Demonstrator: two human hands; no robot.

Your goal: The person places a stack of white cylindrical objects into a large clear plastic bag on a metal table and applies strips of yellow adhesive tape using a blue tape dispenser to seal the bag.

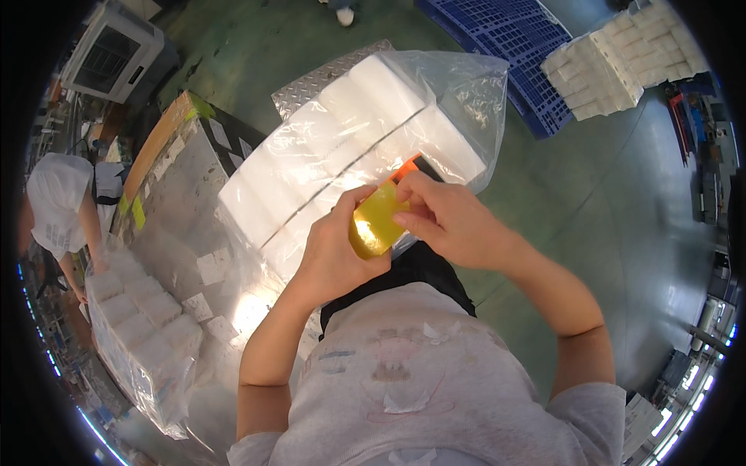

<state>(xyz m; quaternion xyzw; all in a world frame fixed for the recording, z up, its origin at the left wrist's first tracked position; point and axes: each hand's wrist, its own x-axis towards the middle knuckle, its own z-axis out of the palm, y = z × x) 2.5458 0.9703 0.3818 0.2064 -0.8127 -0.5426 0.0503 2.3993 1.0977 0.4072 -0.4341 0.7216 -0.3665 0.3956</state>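
Shirt (423, 373) foremost; left hand (336, 250) part-covers possible tape (376, 225).

Left hand (339, 252) holding yellow item (375, 223), right hand (454, 217) at its edge

No words or numbers can be read; the marks (391, 365) on the gray T-shirt (474, 361) are too faded
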